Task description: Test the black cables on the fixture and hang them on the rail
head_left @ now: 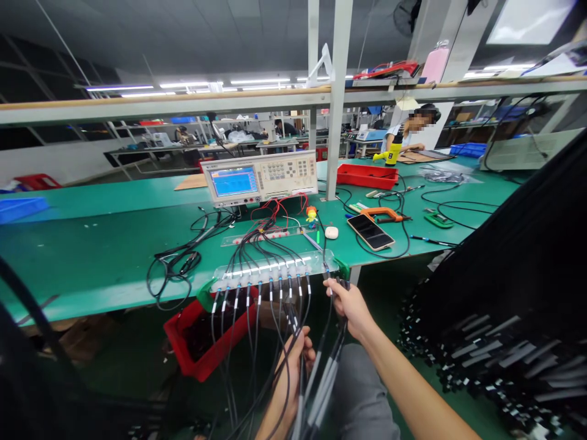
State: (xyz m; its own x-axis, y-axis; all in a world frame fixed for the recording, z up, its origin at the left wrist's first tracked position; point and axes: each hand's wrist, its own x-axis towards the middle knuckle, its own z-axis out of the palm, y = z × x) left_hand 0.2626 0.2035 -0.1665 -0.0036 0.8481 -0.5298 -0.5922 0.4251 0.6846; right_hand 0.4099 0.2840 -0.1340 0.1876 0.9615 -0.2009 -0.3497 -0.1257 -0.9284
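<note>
A clear plastic test strip (263, 272) runs along the front edge of the bench, with several black cables (248, 305) plugged into it and hanging down. At its right end, my right hand (348, 305) pinches a cable at its plug, and more cables with grey sleeves (326, 385) hang from the same hand. Lower and further left, my left hand (293, 360) is closed around a bunch of black cables whose ends (291, 318) point upward. Behind the strip, a bench tester (282, 174) with a lit blue screen connects through red and black leads (275, 211).
Beneath the bench edge is a red bin (197, 360). A phone (370, 232), an orange clamp (383, 214), a white case (331, 232) and a red tray (362, 177) lie to the right. Many cables (486, 342) hang at right. A co-worker (408, 134) sits across the bench.
</note>
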